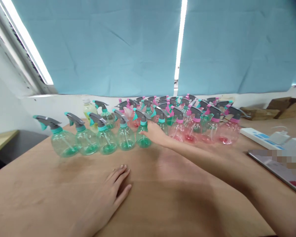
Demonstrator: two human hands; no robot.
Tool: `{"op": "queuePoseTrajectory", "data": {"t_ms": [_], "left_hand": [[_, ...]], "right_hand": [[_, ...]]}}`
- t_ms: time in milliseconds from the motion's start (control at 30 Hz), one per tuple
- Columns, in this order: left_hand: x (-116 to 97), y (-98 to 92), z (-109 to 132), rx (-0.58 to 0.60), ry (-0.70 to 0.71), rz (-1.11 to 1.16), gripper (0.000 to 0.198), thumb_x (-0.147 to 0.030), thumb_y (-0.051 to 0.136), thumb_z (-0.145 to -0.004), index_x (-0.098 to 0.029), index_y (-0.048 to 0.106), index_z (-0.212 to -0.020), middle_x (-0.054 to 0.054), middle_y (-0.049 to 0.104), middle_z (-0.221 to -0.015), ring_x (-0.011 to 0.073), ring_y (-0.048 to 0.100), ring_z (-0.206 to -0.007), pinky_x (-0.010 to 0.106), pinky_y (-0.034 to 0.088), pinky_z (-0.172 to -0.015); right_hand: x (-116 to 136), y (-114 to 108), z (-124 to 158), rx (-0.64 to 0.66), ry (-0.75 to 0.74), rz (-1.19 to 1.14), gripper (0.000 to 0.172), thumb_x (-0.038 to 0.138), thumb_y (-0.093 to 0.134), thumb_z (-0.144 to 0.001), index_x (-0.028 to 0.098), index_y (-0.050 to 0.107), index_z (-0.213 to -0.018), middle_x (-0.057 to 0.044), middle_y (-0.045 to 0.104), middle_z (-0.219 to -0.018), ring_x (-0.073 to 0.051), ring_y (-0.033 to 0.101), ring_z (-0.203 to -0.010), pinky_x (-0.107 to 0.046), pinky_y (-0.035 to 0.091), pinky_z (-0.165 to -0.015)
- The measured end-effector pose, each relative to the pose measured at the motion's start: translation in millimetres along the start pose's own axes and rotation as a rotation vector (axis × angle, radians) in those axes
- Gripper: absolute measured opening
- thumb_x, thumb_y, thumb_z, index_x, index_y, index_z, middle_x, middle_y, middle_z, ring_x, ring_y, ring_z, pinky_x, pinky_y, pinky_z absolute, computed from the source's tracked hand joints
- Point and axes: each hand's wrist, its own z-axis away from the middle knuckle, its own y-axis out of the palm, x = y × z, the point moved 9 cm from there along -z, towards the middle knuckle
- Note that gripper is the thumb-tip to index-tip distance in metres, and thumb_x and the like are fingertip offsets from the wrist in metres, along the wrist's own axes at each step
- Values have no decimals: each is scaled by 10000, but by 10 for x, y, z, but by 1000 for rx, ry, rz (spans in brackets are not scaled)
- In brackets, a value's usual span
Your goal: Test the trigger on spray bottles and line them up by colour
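Note:
My right hand (155,131) reaches forward and is closed around the side of a green spray bottle (143,140) with a grey and turquoise trigger head. That bottle stands upright at the right end of a front row of clear green spray bottles (88,143). To the right of my hand the row goes on with pink spray bottles (193,131) that have grey and pink heads. My left hand (111,189) lies flat on the wooden table (148,204), fingers stretched out, holding nothing.
Behind the front row stand several more spray bottles (172,102) and a bottle of pale yellow liquid (89,108). At the right lie a white power strip (260,138), a tablet-like flat device (271,166) and brown boxes (259,113). Blue curtains (113,49) hang behind.

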Motion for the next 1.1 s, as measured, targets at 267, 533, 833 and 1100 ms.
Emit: {"op": "queuePoseTrajectory", "data": {"t_ms": [267, 533, 833, 1100], "left_hand": [[-38, -63, -31, 29, -8, -7, 421, -474, 463, -970, -250, 560, -1313, 64, 594, -1362, 291, 559, -1245, 480, 459, -1041], [13, -22, -48, -1, -2, -8, 425, -501, 466, -960, -237, 574, -1274, 83, 617, -1330, 294, 587, -1213, 476, 478, -1020], [116, 60, 1, -21, -26, 2, 434, -516, 423, -979, -255, 542, -1305, 70, 576, -1376, 279, 529, -1271, 488, 422, -1066], [154, 61, -27, -26, -24, 1, 454, -534, 417, -963, -248, 572, -1280, 59, 598, -1352, 284, 558, -1241, 467, 438, -1056]], "right_hand": [[-220, -318, 407, -75, -42, -68, 367, 343, 613, -886, 144, 608, -1194, -126, 674, -1184, -251, 657, -1060, -370, 488, -922], [-802, -700, 568, -181, 133, -23, 470, 410, 632, -858, 108, 576, -1214, -170, 646, -1239, -304, 643, -1090, -414, 468, -929], [-755, -461, 259, -145, 219, -21, 657, 421, 638, -862, 33, 421, -1346, -251, 627, -1222, -344, 593, -1188, -378, 465, -912], [-711, -507, 493, -61, 194, 54, 573, 473, 671, -823, 89, 541, -1228, -197, 629, -1219, -340, 613, -1133, -373, 473, -871]]}}
